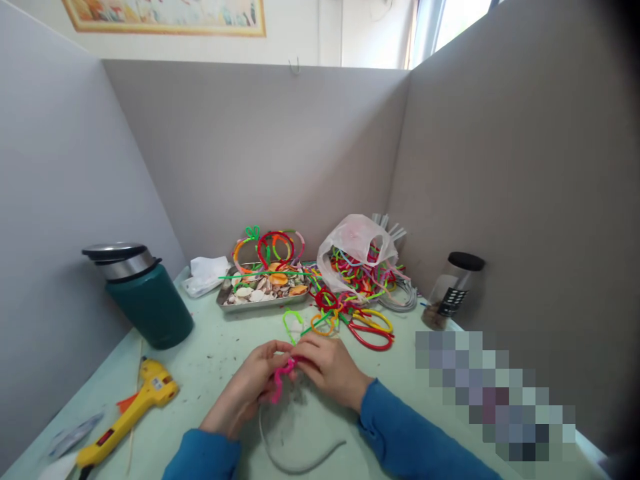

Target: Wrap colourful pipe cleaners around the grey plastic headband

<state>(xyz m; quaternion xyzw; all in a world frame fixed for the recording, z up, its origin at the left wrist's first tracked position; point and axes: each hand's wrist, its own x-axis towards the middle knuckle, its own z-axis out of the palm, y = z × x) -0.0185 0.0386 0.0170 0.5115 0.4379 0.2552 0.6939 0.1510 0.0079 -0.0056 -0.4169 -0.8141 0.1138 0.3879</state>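
Note:
Both my hands meet over the pale green table (pixel 215 353), pinching a pink pipe cleaner (pixel 280 381) between them. My left hand (pixel 250 387) grips its lower bent part with closed fingers. Closed on the upper end is my right hand (pixel 330 367). A grey headband (pixel 295 460) curves on the table just below my hands, its upper end running up under them. I cannot tell whether the pipe cleaner is wrapped on it. Blue sleeves cover both forearms.
A metal tray (pixel 265 293) of shells and a heap of coloured pipe cleaners (pixel 350 307) by a white plastic bag (pixel 355 247) lie behind. A green kettle (pixel 145 293) and a yellow glue gun (pixel 130 413) stand left. A dark-lidded jar (pixel 453 290) stands right. Grey partitions enclose the desk.

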